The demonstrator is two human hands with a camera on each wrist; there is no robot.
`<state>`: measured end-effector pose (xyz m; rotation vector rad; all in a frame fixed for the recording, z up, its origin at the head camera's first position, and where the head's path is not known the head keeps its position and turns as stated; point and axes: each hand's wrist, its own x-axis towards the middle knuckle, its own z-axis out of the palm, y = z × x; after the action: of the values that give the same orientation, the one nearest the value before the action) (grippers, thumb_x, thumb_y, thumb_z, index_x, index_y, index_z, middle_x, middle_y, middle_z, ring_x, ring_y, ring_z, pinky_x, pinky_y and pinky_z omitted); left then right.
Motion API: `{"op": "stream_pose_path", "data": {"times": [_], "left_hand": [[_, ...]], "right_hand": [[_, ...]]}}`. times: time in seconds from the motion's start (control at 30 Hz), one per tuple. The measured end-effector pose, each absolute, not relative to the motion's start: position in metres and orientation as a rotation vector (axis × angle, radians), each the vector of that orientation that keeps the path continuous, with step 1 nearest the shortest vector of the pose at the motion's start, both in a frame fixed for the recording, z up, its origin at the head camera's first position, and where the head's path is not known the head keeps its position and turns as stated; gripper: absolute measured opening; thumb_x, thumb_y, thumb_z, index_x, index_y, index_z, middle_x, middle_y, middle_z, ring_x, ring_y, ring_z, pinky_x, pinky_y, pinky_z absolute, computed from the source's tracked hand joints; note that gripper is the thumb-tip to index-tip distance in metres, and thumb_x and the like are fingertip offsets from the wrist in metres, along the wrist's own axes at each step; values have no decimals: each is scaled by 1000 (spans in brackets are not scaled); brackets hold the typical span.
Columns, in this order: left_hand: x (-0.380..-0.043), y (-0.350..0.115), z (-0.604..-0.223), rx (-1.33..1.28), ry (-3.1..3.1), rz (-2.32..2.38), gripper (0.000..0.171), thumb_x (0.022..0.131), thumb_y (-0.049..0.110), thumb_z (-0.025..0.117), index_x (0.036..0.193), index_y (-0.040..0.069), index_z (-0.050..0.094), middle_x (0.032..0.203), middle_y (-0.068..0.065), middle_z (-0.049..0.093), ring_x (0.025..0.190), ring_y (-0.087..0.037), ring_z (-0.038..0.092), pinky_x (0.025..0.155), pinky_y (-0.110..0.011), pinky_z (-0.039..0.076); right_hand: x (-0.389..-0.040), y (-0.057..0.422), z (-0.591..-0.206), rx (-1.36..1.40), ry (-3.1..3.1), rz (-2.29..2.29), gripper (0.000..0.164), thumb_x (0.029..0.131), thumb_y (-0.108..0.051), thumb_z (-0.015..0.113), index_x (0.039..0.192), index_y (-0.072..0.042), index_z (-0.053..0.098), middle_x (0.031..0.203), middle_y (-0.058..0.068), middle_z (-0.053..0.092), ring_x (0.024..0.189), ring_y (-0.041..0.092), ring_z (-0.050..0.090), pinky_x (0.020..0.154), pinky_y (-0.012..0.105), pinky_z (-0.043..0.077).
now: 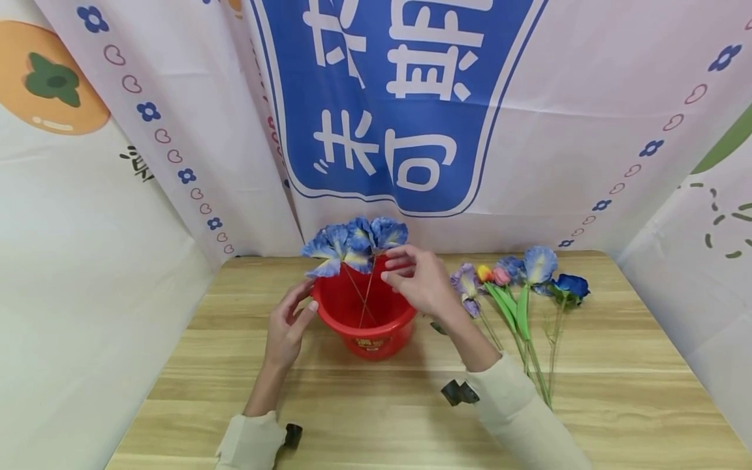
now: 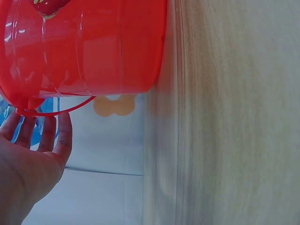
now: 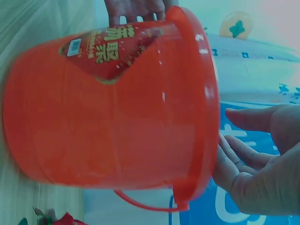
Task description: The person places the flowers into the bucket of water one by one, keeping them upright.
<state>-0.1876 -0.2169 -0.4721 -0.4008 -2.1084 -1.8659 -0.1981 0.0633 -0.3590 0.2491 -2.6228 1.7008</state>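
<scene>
A red plastic bucket (image 1: 401, 334) stands upright on the wooden table. Blue irises (image 1: 335, 245) with yellow centres lean in it, blooms above the back rim and thin stems crossing inside. My left hand (image 1: 288, 329) is at the bucket's left rim; its fairly straight fingers touch the handle joint in the left wrist view, beside the thin red handle (image 2: 77, 108). Over the right rim is my right hand (image 1: 425, 284), fingers loosely bent beside the iris stems. In the right wrist view its thumb and fingers are apart with nothing between them, fingertips right at the rim.
Right of the bucket lie a purple iris (image 1: 467, 284), yellow and pink tulips (image 1: 501, 276), a pale blue iris (image 1: 539, 264) and a dark blue rose (image 1: 571, 287). A red flower (image 3: 68, 219) shows low in the right wrist view. Printed cloth (image 1: 529, 163) hangs behind the table.
</scene>
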Motion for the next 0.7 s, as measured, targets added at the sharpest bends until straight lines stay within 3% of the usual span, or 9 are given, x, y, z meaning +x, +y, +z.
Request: {"op": "stream_pose_path", "data": {"times": [0.3, 0.7], "left_hand": [[-188, -217, -472, -406, -2105, -1868, 46, 105, 1, 61, 150, -5, 56, 153, -23, 57, 132, -10, 60, 101, -18, 58], [-188, -216, -471, -395, -2097, -1879, 46, 104, 1, 61, 150, -5, 56, 153, -23, 58, 132, -10, 60, 101, -18, 58]], "right_hand": [[-195, 104, -359, 181, -2528, 1838, 45, 98, -11, 77, 142, -7, 66, 131, 17, 73, 115, 32, 75, 86, 41, 68], [-189, 160, -373, 114, -2488, 1888, 48, 102, -8, 70, 147, 0, 59, 134, 24, 69, 117, 35, 74, 85, 28, 67]]}}
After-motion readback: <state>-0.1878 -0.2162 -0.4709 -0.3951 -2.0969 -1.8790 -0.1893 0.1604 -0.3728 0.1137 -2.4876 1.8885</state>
